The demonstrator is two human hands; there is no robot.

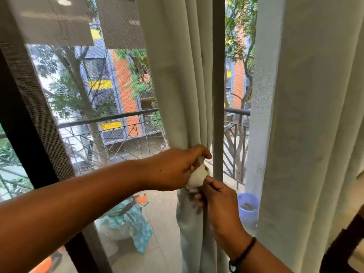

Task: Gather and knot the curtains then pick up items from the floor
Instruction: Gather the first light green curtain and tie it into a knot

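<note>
A pale cream curtain (183, 79) hangs in front of the window, gathered into a bunch at waist height. My left hand (177, 167) grips the gathered cloth where a small knot (197, 179) bulges out. Just below it, my right hand (218, 201) pinches the curtain's hanging tail (189, 229); a dark cord sits on that wrist. A second cream curtain (307, 125) hangs loose on the right. The floor inside the room is out of view.
A dark window post (218, 85) stands right behind the knot. A mesh screen (88, 95) covers the glass on the left. Outside on the balcony are a blue bucket (248, 208), patterned bags (128, 223) and a metal railing (110, 133). Dark furniture (342, 243) shows at the bottom right.
</note>
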